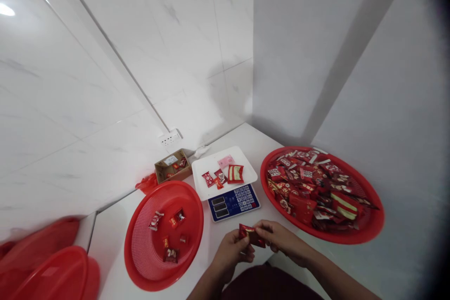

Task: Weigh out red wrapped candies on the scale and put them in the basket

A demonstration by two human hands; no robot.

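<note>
Between both hands is a dark red candy packet [252, 236], held in front of the scale near my body. My left hand [232, 249] pinches its left end, and my right hand [276, 236] grips the right end. Just beyond them stands a digital scale [230, 206] with a blue keypad panel. On its white tray [207, 164] lie several red wrapped packets and a pink slip. To the right, a red plastic basket [378, 222] is heaped with red packets. Another red basket [197, 243], on the left, holds several wrapped sweets.
A small cardboard box [161, 171] with a few sweets stands behind the left basket, beside a red plastic bag [146, 183]. More red tubs [80, 262] sit at the lower left. Tiled walls meet behind the white table [117, 225], and a power socket [170, 137] is on the wall.
</note>
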